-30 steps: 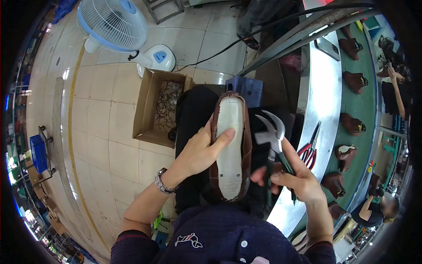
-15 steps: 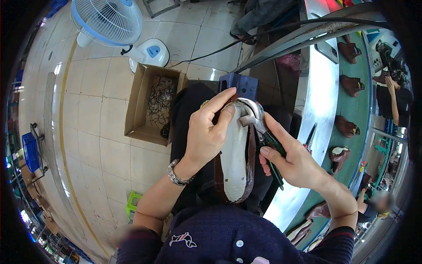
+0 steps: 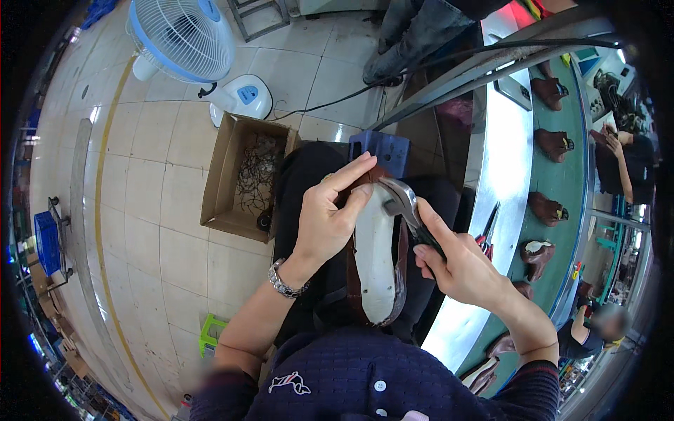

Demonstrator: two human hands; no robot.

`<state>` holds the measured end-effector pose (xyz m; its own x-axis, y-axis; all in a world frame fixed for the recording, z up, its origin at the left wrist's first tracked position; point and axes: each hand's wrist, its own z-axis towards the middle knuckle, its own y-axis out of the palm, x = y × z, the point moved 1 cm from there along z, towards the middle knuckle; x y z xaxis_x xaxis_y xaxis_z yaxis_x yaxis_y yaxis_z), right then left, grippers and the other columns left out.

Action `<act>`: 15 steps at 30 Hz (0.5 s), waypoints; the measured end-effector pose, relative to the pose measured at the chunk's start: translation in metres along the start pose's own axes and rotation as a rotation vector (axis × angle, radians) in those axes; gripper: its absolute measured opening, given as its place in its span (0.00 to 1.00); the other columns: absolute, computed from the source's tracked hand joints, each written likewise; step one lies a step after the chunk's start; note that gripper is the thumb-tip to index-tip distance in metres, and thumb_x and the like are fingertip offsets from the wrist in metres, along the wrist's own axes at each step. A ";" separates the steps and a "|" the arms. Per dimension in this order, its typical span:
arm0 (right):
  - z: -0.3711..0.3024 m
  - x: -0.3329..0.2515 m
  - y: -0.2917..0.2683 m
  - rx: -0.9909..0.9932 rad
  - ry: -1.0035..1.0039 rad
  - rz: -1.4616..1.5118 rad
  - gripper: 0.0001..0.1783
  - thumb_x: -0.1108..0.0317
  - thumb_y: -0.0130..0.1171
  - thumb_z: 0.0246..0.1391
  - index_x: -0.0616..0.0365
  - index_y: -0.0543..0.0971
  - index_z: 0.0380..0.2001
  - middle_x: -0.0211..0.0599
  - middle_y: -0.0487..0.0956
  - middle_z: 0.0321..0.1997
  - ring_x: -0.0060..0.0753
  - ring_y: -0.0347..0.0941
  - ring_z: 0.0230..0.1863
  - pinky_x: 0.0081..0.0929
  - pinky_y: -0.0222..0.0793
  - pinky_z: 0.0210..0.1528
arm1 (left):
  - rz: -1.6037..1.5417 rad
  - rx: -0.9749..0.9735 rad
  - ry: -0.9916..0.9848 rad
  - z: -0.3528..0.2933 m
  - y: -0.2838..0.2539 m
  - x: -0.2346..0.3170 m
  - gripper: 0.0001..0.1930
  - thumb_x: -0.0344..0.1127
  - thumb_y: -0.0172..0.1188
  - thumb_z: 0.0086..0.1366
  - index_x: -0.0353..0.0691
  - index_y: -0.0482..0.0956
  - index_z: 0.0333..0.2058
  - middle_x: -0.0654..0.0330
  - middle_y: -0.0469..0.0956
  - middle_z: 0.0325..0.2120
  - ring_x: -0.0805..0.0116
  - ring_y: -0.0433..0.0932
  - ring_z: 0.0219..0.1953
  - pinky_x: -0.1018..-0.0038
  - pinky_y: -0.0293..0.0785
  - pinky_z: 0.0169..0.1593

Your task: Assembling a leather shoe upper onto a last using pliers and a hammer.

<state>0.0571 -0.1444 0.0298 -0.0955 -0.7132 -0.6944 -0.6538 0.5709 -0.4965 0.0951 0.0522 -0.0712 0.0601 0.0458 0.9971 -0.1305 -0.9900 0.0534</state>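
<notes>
While our left hand [image 3: 326,224] clasps the brown leather shoe upper on its pale rigid last [image 3: 375,259] at frame centre, our right hand [image 3: 456,263] grips steel lasting pincers [image 3: 401,200]; the leather looks pliable, best seized at its edge.

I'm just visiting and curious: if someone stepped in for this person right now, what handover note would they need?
Left hand: steadies the brown shoe, sole up on the lap, fingers at the toe.
Right hand: grips lasting pincers, metal head at the toe edge.
Done: cannot tell how much of the edge is worked.
Left: likely the toe; finished-looking shoes sit on the green conveyor. Cardboard box on the floor, left.
</notes>
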 end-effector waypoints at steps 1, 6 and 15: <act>-0.003 -0.004 -0.003 -0.040 0.042 -0.065 0.36 0.75 0.49 0.64 0.57 0.46 0.70 0.47 0.77 0.20 0.40 0.79 0.21 0.35 0.75 0.25 | -0.113 -0.004 -0.064 -0.001 0.000 0.002 0.18 0.25 0.57 0.63 0.33 0.77 0.52 0.49 0.79 0.50 0.69 0.77 0.52 0.77 0.70 0.55; 0.001 -0.016 -0.005 -0.010 0.061 -0.255 0.36 0.76 0.51 0.62 0.57 0.49 0.70 0.46 0.77 0.19 0.42 0.78 0.20 0.36 0.73 0.26 | -0.539 -0.051 -0.327 0.000 -0.003 0.006 0.18 0.26 0.59 0.64 0.30 0.76 0.53 0.55 0.80 0.44 0.76 0.76 0.46 0.79 0.71 0.50; 0.001 -0.055 -0.035 0.154 -0.073 -0.274 0.37 0.77 0.52 0.59 0.56 0.52 0.70 0.49 0.79 0.26 0.45 0.78 0.25 0.36 0.73 0.30 | -0.097 0.028 -0.114 0.004 -0.003 -0.008 0.19 0.33 0.59 0.65 0.32 0.76 0.53 0.50 0.79 0.49 0.73 0.78 0.47 0.78 0.71 0.51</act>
<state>0.0866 -0.1249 0.0849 0.1262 -0.8209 -0.5569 -0.5258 0.4207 -0.7393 0.0986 0.0548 -0.0792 0.1831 0.1278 0.9748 -0.0915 -0.9850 0.1463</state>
